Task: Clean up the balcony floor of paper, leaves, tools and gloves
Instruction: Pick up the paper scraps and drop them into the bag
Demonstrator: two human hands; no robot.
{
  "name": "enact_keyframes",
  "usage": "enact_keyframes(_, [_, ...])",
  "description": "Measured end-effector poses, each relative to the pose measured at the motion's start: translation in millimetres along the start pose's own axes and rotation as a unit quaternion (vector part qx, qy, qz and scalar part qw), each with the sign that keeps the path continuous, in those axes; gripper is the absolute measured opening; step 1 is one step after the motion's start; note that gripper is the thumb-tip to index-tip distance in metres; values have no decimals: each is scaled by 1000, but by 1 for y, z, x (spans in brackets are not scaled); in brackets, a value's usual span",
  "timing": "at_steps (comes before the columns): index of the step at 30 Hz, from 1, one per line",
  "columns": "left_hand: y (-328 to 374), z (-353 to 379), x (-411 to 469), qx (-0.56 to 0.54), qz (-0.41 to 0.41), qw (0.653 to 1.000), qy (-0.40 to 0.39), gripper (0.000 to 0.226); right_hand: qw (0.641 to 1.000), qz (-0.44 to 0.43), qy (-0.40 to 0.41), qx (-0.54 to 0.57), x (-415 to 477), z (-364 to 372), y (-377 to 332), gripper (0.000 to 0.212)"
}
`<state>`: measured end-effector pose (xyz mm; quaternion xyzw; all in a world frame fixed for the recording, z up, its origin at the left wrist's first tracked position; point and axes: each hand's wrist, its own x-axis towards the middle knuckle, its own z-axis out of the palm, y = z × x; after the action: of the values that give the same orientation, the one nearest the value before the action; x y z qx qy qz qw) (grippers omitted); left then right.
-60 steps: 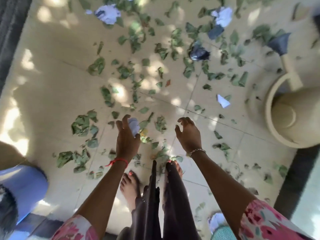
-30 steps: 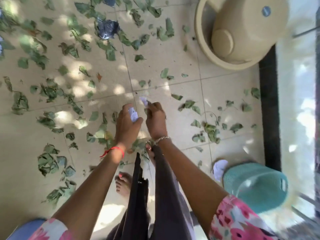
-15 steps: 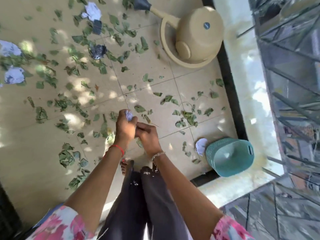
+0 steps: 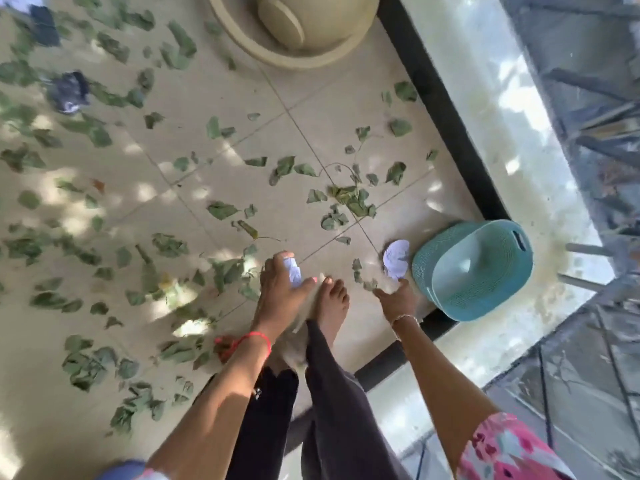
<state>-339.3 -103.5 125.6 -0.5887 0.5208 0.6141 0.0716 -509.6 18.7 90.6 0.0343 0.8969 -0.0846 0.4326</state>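
Gripping a white paper wad (image 4: 292,271), the left hand (image 4: 280,292) hangs left of the teal basket (image 4: 433,271). The right hand (image 4: 396,301) hovers just beside the basket, fingers loose and empty (somewhat blurred), near a crumpled paper (image 4: 396,259) against the basket's side. Leaves (image 4: 346,199) lie scattered beyond the basket.

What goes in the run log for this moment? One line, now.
left hand: holds crumpled paper | right hand: near teal basket, blurred, grip unclear | leaves: scattered | paper ball: beside basket
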Motion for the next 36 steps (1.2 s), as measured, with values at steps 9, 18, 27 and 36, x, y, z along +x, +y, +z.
enact_keyframes(9, [-45, 37, 83, 37, 41, 998, -6, 33, 981, -34, 23, -187, 119, 31, 16, 80])
enact_keyframes(18, [-34, 31, 79, -10, 11, 1000, 22, 41, 957, -118, 95, -248, 90, 28, -10, 31])
enact_keyframes(27, [45, -26, 14, -213, -43, 973, 76, 26, 957, -280, -28, 71, -61, 9, -112, 41])
enact_keyframes(36, [92, -147, -52, -444, -58, 882, 149, 22, 885, -367, -265, 112, -222, 23, -207, 20])
